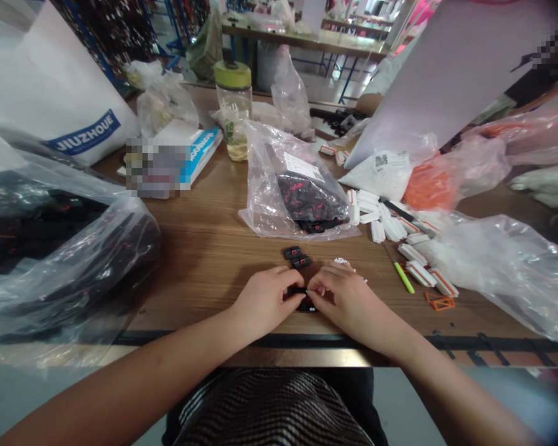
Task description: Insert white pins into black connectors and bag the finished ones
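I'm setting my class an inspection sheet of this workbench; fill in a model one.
Surface: brown wooden tabletop, dark strip along near edge.
Job's things: small black part; two black pieces with red marks beyond it.
Clutter: clear plastic bags, green-lidded bottle, lime pen, white-and-orange pieces.
Grip: left hand and right hand pinch the part; exact contact partly hidden.
Cables: nothing seen.
Surroundings: another table behind.

I am holding a small black part (299,290) by both ends, its narrow visible edge running crosswise in front of me, roughly level. A dark portion (305,306) bearing small white dots is showing just below; I cannot tell whether it is forming one piece with the part. My grip is hiding both ends.
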